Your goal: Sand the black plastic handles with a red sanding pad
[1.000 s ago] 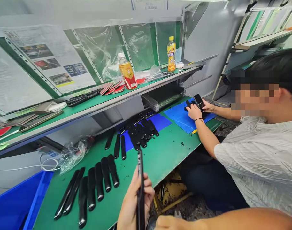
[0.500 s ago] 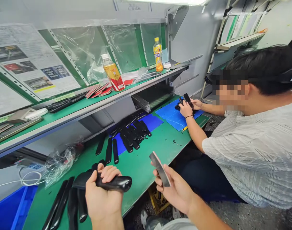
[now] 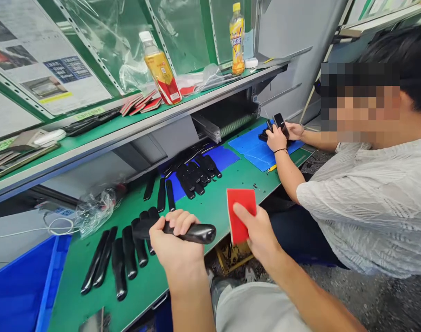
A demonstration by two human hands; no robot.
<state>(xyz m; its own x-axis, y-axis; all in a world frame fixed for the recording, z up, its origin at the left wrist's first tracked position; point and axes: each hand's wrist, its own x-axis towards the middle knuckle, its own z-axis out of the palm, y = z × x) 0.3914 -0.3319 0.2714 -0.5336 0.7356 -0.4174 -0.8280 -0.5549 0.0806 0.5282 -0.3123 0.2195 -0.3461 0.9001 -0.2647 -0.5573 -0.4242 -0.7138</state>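
Note:
My left hand (image 3: 174,240) is closed round a glossy black elongated part (image 3: 196,233), held level above the front edge of the green bench (image 3: 213,210). My right hand (image 3: 257,230) pinches a flat red rectangular pad (image 3: 241,212), upright with its red face toward me, just right of the part's rounded end. Several more black parts (image 3: 127,251) lie in a row on the bench at my left. Another heap of black parts (image 3: 195,175) rests on a blue mat farther back.
A co-worker in a pale shirt (image 3: 369,203) sits at right, hands on a small black item (image 3: 279,125) over a blue mat (image 3: 255,150). A blue bin (image 3: 20,286) stands at lower left. The shelf above holds two drink bottles (image 3: 160,69), red pads (image 3: 139,103) and plastic bags.
The view tilted down and closer. My left hand went from one edge-on part to gripping a black part level. My right hand turned the pad so its red face shows.

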